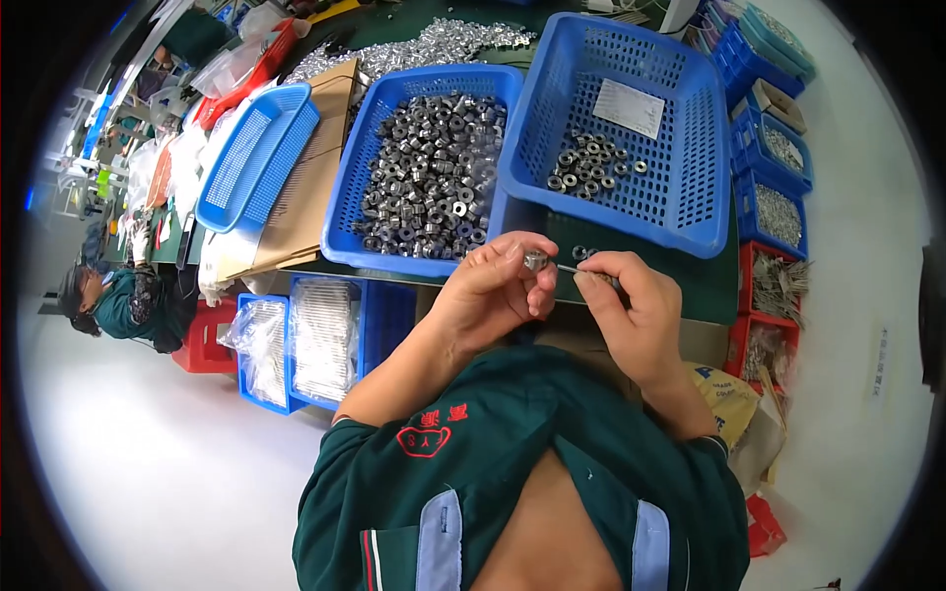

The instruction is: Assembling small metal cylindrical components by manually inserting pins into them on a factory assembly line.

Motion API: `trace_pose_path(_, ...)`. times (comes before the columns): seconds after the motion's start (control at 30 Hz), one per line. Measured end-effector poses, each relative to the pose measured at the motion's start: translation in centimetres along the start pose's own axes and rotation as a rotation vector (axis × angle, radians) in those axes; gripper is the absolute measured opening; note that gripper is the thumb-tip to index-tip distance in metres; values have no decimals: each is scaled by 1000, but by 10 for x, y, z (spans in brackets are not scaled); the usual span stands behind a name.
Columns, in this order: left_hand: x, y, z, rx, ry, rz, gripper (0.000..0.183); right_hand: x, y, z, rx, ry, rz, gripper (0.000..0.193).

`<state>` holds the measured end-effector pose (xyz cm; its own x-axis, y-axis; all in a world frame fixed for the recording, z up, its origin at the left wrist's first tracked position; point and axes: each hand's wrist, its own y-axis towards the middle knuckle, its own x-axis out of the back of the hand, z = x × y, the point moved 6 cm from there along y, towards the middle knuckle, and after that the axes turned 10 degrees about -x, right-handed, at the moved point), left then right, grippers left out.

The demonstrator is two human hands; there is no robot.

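Between the thumb and fingers of my left hand [488, 295] is a small shiny metal collar [535, 260]. My right hand [639, 313] pinches a thin metal tool [568, 268] with a darker end, its tip pointing at the collar. Whether the tip sits inside the collar is too small to tell. Both hands are just in front of the green table edge. Beyond my left hand stands a blue basket [338, 212] heaped with similar dark metal collars [434, 167]. A second blue basket [680, 222], past my right hand, holds fewer collars [588, 167] and a white paper slip [629, 108].
Loose shiny parts [443, 44] cover the table's back. A light-blue basket [209, 207] lies tilted on cardboard [301, 207] at left. Blue bins [783, 182] and red bins [769, 320] stack at right. Bagged rods [323, 340] sit below the table. Another person [133, 305] sits far left.
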<state>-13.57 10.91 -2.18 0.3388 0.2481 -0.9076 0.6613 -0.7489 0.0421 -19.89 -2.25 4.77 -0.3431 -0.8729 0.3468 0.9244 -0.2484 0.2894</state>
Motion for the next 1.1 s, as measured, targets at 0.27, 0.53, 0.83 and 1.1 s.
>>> trace_pose_path(0.27,4,-2,-1,-21,164,-47,22,-5,1,1,89,-76,42,7)
trace_pose_path(0.53,5,0,-1,-106,212,-50,20,-11,-4,-8,7,-15,70,8)
trace_pose_path(0.83,-1,-4,-3,-105,354,-77,17,-16,-11,-37,-581,505,334,16)
trace_pose_path(1.1,5,1,-4,-116,281,-133,15,2,-6,-7,-130,38,118,10)
